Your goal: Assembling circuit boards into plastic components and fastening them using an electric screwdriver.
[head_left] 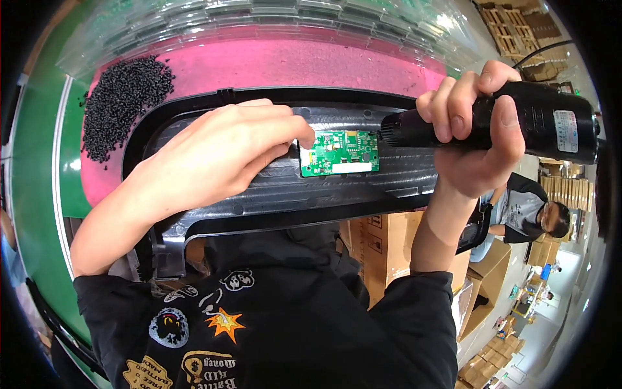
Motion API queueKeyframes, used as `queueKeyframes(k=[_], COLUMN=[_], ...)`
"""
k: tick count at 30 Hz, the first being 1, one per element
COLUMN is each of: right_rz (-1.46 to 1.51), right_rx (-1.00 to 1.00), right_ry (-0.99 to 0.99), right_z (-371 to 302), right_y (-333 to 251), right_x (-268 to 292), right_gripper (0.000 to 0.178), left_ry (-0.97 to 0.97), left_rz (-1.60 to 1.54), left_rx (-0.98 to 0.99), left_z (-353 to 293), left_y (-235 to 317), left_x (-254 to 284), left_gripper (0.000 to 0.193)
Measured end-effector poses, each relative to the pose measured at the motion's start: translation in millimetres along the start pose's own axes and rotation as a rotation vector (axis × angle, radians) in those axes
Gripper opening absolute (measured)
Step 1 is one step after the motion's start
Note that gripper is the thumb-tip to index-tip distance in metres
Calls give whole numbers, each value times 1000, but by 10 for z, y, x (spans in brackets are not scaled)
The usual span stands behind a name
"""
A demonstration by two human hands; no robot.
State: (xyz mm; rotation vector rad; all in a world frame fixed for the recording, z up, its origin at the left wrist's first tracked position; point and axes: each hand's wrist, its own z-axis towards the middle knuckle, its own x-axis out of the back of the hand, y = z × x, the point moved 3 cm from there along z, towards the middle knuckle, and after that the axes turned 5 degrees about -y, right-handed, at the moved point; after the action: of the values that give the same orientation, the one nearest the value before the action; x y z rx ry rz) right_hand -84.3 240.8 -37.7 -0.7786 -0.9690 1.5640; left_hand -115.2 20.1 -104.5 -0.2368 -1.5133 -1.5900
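A green circuit board (355, 155) with a white connector strip lies inside a long black plastic housing (259, 211). My left hand (240, 146) reaches over the housing from the left, fingers curved close together, the index fingertip pressed on the board's left edge. The left thumb is mostly hidden. In my right hand (476, 133) is a black electric screwdriver (541, 123), fingers and thumb wrapped round its body. It lies nearly level, its ribbed nose pointing left at the board's right edge. The screwdriver's bit is hard to make out.
A heap of small black parts (126, 97) sits on the pink mat (259, 61), left of the housing. Clear plastic trays (278, 16) are stacked behind. A cable (541, 50) runs near the screwdriver. Cardboard boxes (385, 253) and another person (528, 207) are to the right.
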Motion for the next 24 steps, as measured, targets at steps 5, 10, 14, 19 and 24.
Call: queueKeyframes(k=[5, 10, 14, 19, 24], right_rz=[-19, -25, 67, -35, 353], right_rx=[-16, -59, -73, -44, 86], right_ry=[-2, -16, 9, 51, -35], right_z=[18, 32, 22, -13, 0], right_y=[31, 91, 109, -12, -246], right_x=[-10, 73, 54, -57, -260], right_gripper=[25, 23, 23, 22, 27], left_ry=[-25, -64, -100, -128, 44], left_rz=[26, 165, 165, 178, 62], left_rx=[18, 65, 95, 151, 30], left_z=[-22, 1, 33, -8, -44], left_y=[8, 72, 100, 171, 205], left_x=[-92, -131, -115, -97, -2], left_gripper=[34, 47, 50, 51, 41])
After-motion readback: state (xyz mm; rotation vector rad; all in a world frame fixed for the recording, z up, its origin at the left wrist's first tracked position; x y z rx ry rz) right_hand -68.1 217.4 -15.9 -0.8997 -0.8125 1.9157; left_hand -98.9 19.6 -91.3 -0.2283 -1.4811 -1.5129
